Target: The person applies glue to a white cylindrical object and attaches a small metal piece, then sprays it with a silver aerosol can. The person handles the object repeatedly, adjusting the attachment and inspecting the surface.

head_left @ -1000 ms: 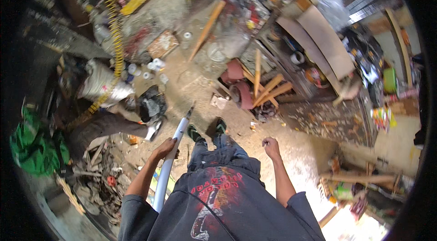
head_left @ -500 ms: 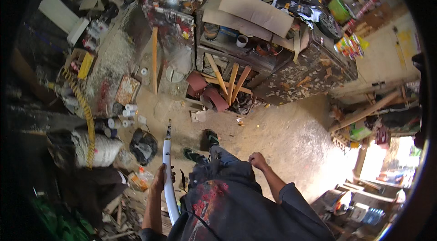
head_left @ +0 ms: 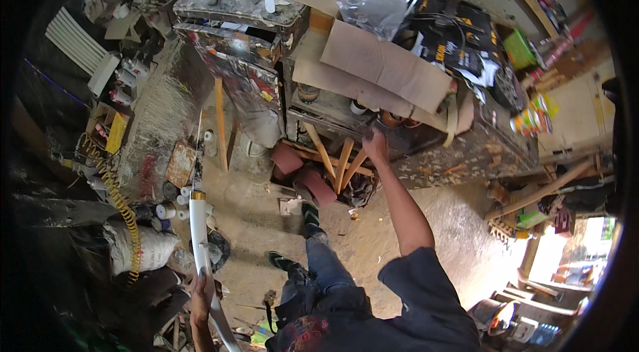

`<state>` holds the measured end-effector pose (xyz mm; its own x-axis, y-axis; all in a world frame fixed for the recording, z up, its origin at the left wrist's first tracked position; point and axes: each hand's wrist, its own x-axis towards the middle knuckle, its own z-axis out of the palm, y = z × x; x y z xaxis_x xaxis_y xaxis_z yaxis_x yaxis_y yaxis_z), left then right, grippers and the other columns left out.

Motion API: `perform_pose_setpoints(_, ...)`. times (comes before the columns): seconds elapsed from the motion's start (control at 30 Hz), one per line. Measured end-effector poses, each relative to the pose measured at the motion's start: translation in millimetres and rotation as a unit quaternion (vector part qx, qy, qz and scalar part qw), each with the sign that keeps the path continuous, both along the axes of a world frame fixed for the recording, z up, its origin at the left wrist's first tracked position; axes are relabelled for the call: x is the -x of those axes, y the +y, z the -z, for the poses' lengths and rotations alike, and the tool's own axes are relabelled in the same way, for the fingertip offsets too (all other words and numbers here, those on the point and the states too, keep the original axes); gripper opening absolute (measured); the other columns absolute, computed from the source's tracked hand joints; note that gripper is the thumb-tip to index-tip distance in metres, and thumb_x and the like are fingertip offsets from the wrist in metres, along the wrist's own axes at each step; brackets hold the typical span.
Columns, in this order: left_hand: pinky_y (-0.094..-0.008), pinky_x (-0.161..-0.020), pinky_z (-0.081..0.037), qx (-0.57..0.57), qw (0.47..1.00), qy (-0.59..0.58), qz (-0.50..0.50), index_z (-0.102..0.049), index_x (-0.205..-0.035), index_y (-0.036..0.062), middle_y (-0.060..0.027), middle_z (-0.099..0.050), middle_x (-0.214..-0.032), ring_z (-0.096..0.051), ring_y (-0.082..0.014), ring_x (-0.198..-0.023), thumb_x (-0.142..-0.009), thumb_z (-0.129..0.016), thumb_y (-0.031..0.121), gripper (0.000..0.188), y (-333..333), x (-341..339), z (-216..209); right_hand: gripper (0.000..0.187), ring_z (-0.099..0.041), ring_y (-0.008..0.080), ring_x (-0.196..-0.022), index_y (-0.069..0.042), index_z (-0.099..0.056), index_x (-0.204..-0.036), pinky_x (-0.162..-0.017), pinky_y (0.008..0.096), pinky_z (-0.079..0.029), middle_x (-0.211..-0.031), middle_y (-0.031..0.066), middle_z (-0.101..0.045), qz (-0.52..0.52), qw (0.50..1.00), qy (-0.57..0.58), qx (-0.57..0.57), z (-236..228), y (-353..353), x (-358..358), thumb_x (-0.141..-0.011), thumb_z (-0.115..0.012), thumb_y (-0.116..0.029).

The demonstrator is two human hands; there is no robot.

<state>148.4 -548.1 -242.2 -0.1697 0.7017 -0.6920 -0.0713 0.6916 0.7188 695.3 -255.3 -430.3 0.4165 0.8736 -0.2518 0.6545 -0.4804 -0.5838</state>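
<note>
My left hand (head_left: pixel 201 295) is closed around a long, slightly curved white shaft (head_left: pixel 198 232) at the lower left. A brass-coloured collar (head_left: pixel 197 195) sits at the shaft's upper end, and a thin, dark blade-like strip (head_left: pixel 198 152) sticks out beyond it. My right arm stretches forward to the cabinet, where my right hand (head_left: pixel 377 147) is in front of the open shelf. Reddish-brown bowls (head_left: pixel 390 120) and a white cup (head_left: pixel 358 108) stand close to its fingers. Those fingers are too unclear to show whether they grip anything.
Wooden strips (head_left: pixel 342 166) and rolls of reddish sandpaper (head_left: pixel 314 187) fill a box below the shelf. Bent cardboard (head_left: pixel 386 59) overhangs it. A worn cabinet (head_left: pixel 236 59) stands left of this. A yellow coiled hose (head_left: pixel 130 225) and white sack (head_left: pixel 143 245) lie at the left.
My right hand has moved from beside my body forward to the shelf. The white shaft and my left hand have shifted left and lower. I have stepped nearer to the cabinet.
</note>
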Motion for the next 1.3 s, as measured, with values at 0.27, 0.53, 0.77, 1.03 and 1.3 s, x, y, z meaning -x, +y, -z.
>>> perform_pose_setpoints(0.27,-0.0287,-0.064,-0.047,0.028,0.999,0.0,-0.018,-0.047,-0.136,0.0043,-0.0013,-0.055,-0.082,-0.054,-0.0118,-0.072,-0.102,-0.044,0.025,0.04,45,-29,-6,0.034,-0.059,0.0388,-0.101,0.002,-0.061,-0.113,-0.09,0.0438,-0.046,-0.109,0.0245,-0.063,-0.072,0.979,-0.193,0.005,76,145,-26,-0.087,-0.059,-0.02)
perform_pose_setpoints(0.53,-0.0265,-0.061,-0.043,0.011,1.0,0.011,-0.002,-0.051,-0.109,0.0033,-0.0031,-0.055,-0.079,-0.052,-0.0108,-0.067,-0.102,-0.042,0.045,0.043,84,-41,-29,0.035,-0.059,0.0375,-0.102,0.003,-0.06,-0.115,-0.091,0.0432,-0.046,-0.111,0.0244,-0.062,-0.072,0.964,-0.241,0.086,89,157,-46,-0.089,-0.058,-0.021)
perform_pose_setpoints(0.77,-0.0264,-0.064,-0.041,-0.039,0.999,0.017,-0.002,-0.051,-0.11,0.0027,-0.0019,-0.053,-0.079,-0.049,-0.0109,-0.069,-0.101,-0.043,0.044,0.043,97,-49,-31,0.036,-0.059,0.0365,-0.104,0.004,-0.059,-0.117,-0.092,0.0426,-0.045,-0.113,0.0244,-0.062,-0.075,0.961,-0.251,0.083,92,157,-54,-0.091,-0.058,-0.021)
perform_pose_setpoints(1.03,-0.0281,-0.064,-0.04,-0.093,0.978,0.154,0.103,-0.054,-0.113,0.0004,-0.0015,-0.053,-0.075,-0.048,-0.0119,-0.068,-0.097,-0.043,0.05,0.053,129,-45,-58,0.038,-0.058,0.0352,-0.105,0.005,-0.058,-0.119,-0.093,0.0419,-0.044,-0.115,0.0243,-0.061,-0.068,0.965,-0.245,0.059,86,148,-47,-0.093,-0.057,-0.022)
perform_pose_setpoints(1.3,-0.0335,-0.061,-0.043,-0.162,0.925,0.149,0.31,-0.055,-0.114,-0.0013,-0.0084,-0.056,-0.074,-0.055,-0.02,-0.065,-0.097,-0.045,0.044,0.049,185,-33,-112,0.04,-0.058,0.034,-0.107,0.006,-0.057,-0.122,-0.094,0.0413,-0.043,-0.117,0.0242,-0.061,-0.028,0.977,-0.209,-0.013,75,106,-34,-0.095,-0.057,-0.023)
